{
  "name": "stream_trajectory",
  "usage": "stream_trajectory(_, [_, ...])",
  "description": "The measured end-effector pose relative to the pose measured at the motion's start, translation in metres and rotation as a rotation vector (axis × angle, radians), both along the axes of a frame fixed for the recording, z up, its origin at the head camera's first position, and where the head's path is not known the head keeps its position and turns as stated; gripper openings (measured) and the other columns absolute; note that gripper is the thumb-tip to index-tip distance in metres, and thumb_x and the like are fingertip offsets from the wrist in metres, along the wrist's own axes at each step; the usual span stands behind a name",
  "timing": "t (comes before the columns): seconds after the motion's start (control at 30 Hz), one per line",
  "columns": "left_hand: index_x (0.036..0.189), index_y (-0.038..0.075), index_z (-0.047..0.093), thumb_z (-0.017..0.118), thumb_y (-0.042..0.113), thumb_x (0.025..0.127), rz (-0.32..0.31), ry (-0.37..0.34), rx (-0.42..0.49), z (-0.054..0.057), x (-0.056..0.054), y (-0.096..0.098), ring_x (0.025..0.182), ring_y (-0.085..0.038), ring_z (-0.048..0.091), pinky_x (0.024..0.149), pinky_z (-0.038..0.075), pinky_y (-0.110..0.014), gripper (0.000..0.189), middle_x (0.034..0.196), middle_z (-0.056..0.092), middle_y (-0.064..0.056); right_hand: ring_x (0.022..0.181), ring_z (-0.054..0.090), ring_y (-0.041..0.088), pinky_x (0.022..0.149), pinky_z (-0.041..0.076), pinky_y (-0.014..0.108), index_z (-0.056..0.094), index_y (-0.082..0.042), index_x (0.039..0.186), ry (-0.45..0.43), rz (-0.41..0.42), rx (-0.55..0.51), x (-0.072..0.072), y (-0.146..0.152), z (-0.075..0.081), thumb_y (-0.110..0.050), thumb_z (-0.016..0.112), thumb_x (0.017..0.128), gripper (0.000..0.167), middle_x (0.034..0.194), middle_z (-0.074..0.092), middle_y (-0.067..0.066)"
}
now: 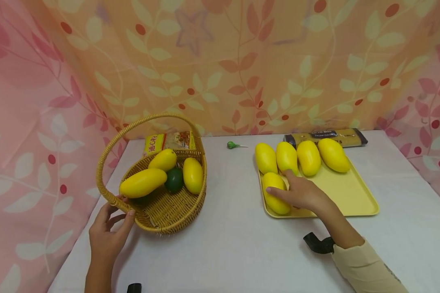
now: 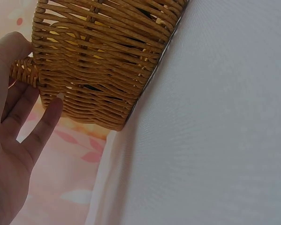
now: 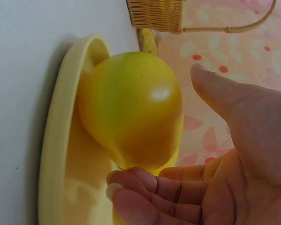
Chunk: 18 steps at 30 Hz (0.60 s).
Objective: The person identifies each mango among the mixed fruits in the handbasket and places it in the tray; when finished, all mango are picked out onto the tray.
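My left hand [image 1: 108, 232] holds the near left side of a wicker basket [image 1: 176, 226] by the foot of its arched handle, thumb and fingers around it. Inside the basket lie several yellow mangoes [image 1: 144, 183] and a dark green fruit [image 1: 174, 181]. To the right, my right hand [image 1: 305, 193] reaches over a pale yellow tray [image 1: 346, 199] at the near-left mango [image 1: 273, 199]. In the right wrist view the thumb stands away from that mango [image 3: 135, 103], while the loosely bent fingers are close beside it; contact is unclear. More mangoes [image 1: 309, 158] line the tray's back edge.
Behind the basket stands a yellow food packet [image 1: 172, 141]. A green-headed lollipop [image 1: 232, 145] lies between basket and tray. A gold and black rolled package [image 1: 346, 137] lies behind the tray. Black curved pieces [image 1: 319, 243] show near the right wrist. Patterned cloth surrounds the white table [image 1: 231, 244].
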<state>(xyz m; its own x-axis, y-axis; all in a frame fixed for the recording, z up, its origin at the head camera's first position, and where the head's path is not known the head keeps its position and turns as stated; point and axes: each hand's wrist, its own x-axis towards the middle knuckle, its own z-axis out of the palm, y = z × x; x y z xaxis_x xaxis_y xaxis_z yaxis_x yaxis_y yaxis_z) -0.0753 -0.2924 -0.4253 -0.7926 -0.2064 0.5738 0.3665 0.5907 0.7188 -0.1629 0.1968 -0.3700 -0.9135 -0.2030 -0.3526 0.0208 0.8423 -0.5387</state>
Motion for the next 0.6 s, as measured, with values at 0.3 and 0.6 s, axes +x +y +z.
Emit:
stream_trajectory(0.3, [0.134, -0.002, 0.059, 0.077, -0.014, 0.077, 0.008, 0.007, 0.003, 0.001, 0.0, -0.001, 0.11, -0.013, 0.06, 0.084, 0.053, -0.014, 0.062, 0.125, 0.065, -0.012, 0.078, 0.055, 0.026, 0.06, 0.043, 0.033, 0.033, 0.003, 0.148, 0.115, -0.005, 0.028, -0.006, -0.003, 0.014, -0.074, 0.052, 0.088, 0.1, 0.115, 0.065, 0.021])
stream_trajectory(0.6, [0.135, -0.003, 0.059, 0.077, -0.013, 0.078, 0.0, -0.012, 0.017, 0.002, 0.002, 0.002, 0.111, -0.013, 0.06, 0.085, 0.053, -0.015, 0.061, 0.127, 0.065, -0.01, 0.069, 0.053, 0.024, 0.06, 0.045, 0.032, 0.04, -0.001, 0.144, 0.189, 0.035, 0.01, -0.007, -0.034, 0.024, -0.062, 0.058, 0.092, 0.082, 0.081, 0.06, 0.008])
